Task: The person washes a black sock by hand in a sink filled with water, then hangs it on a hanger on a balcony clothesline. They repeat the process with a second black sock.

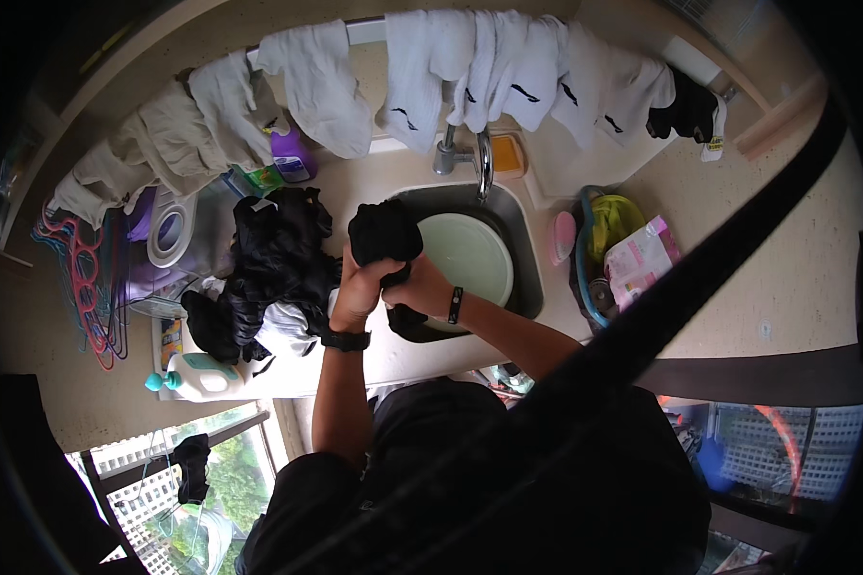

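Observation:
My left hand (359, 291) and my right hand (418, 287) are close together over the sink's left rim, both closed on a bunched black cloth (385, 233). Some dark cloth also shows below my right hand. Under and to the right of my hands, a pale round basin (467, 251) sits in the metal sink (528, 287), beneath the chrome faucet (484, 165). A heap of black clothes (277, 244) lies on the counter left of my hands, with a white cloth (288, 329) at its lower edge.
White socks (410, 79) hang on a rail behind the faucet. Hangers (86, 287) hang at left, near a purple bottle (291, 154). A white detergent bottle (205, 377) lies at the front left. Right of the sink are a pink brush (563, 237) and a blue basket (586, 266). A black strap crosses the view.

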The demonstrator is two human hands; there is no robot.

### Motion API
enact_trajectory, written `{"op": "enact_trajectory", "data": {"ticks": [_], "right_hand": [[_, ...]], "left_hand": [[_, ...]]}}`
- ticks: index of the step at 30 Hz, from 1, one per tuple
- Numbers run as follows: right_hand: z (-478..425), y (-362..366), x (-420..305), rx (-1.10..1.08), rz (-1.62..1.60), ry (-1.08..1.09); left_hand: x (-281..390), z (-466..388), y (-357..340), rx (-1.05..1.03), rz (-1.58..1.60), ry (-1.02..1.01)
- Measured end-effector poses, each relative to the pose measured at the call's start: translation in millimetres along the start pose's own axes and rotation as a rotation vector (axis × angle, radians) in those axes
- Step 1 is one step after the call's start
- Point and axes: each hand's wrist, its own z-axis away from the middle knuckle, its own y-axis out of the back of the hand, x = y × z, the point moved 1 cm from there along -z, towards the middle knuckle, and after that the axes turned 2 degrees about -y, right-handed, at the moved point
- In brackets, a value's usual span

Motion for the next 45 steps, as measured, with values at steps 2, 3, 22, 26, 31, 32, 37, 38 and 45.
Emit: {"op": "enact_trajectory", "data": {"ticks": [2, 3, 22, 26, 31, 32, 37, 38, 45], "right_hand": [[11, -5, -17, -0.102, -0.374, -0.209], [13, -2, -12, -0.162, -0.424, -0.233], [44, 65, -12, -0.71, -1.019, -0.436], [36, 77, 17, -0.752, -1.159, -0.5], [44, 87, 19, -0.727, -1.105, -0.525], [45, 88, 17, -0.731, -1.106, -0.533], [46, 90, 21, -0.759, -1.101, -0.536], [46, 90, 20, -0.757, -1.092, -0.53], [51, 87, 34, -0.801, -1.121, -0.512]], "left_hand": [[4, -1, 10, -0.095, 0.001, 0.061], [5, -4, 10, -0.158, 0.001, 0.097], [-36, -41, -55, -0.521, 0.194, 0.323], [-57, -48, -55, -0.456, 0.156, 0.342], [-67, -43, -66, -0.383, 0.237, 0.405], [-68, -43, -66, -0.39, 0.237, 0.401], [-74, -42, -65, -0.44, 0.275, 0.411], [-76, -42, -62, -0.466, 0.267, 0.406], [-84, -38, -70, -0.468, 0.343, 0.518]]}}
